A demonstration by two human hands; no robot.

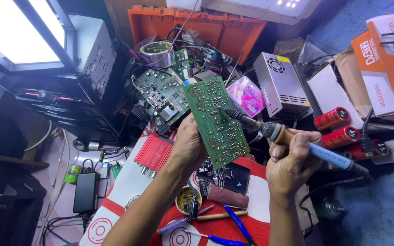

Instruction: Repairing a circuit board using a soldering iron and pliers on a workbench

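Note:
My left hand (189, 145) grips the lower left edge of a green circuit board (215, 120), holding it upright with its solder side toward me. My right hand (292, 160) is wrapped around a soldering iron (292, 140) with a blue handle. Its dark tip touches the board near the upper right. A black cord runs from the iron's handle off to the right.
A second green board (160, 95), a tape roll (157, 52) and an orange crate (197, 27) lie behind. A metal power supply (279, 84) and red capacitors (338, 127) sit at right. Below are a flux tin (187, 199), screwdrivers (233, 223) and a red-and-white mat (128, 182).

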